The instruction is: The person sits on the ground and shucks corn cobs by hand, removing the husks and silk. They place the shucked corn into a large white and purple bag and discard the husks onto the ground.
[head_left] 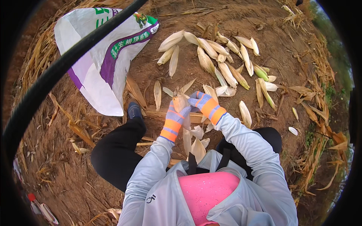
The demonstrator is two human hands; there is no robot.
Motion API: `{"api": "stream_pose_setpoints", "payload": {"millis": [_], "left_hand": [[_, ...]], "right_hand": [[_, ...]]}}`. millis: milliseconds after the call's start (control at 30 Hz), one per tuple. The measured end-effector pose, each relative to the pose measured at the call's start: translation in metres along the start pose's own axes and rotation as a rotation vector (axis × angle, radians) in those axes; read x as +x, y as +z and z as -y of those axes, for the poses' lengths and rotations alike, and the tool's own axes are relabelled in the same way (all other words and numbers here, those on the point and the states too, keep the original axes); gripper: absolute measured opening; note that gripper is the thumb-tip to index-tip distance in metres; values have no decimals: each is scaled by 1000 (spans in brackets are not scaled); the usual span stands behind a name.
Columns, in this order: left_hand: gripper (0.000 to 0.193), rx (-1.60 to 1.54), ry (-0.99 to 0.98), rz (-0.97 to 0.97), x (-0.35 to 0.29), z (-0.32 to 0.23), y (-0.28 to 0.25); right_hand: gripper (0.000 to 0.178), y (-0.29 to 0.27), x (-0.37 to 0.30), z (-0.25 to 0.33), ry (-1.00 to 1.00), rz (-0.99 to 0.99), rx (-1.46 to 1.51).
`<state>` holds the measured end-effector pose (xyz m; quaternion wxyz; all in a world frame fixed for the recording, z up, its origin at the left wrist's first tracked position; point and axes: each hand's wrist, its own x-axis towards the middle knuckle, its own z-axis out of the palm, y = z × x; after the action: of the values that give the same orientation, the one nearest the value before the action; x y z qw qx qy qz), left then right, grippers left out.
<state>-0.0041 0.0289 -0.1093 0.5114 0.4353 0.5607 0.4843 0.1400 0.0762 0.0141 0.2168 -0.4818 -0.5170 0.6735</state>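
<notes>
Both my hands wear striped orange and grey-purple gloves and meet in front of me, over the ground between my knees. My left hand (176, 117) is closed around an ear of corn (180, 101) in its dry, pale husk, its top end pointing away from me. From the right, my right hand (208, 107) reaches to the same ear, its fingers closed at the husk near the ear's top; the exact pinch is partly hidden. Loose peeled husks (198, 148) lie below my hands, close to my lap.
A pile of corn ears in husks (228, 71) lies on the bare soil ahead and to the right. At the far left a white and purple woven sack (90, 56) is spread out. A dark curved strap or cable (71, 67) crosses the left side. Dry stalks (324, 113) line the right edge.
</notes>
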Motion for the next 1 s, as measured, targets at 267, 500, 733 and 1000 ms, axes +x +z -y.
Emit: {"api": "stream_pose_setpoints", "payload": {"millis": [267,500,733,1000], "left_hand": [[45,-133,-81,-142,-27,-58,0],[31,-217,-213,-240,-32,-71,-5],[29,-289,-186,-428,-21,-48,-34],[32,-911,-231,-556,-24,-65,-53]], "right_hand": [[16,3,3,-3,-3,51,-28],[26,-8,16,-17,104,-56,197],[21,-40,33,-31,169,-339,498],[21,-103,40,-95,380,-467,327]]}}
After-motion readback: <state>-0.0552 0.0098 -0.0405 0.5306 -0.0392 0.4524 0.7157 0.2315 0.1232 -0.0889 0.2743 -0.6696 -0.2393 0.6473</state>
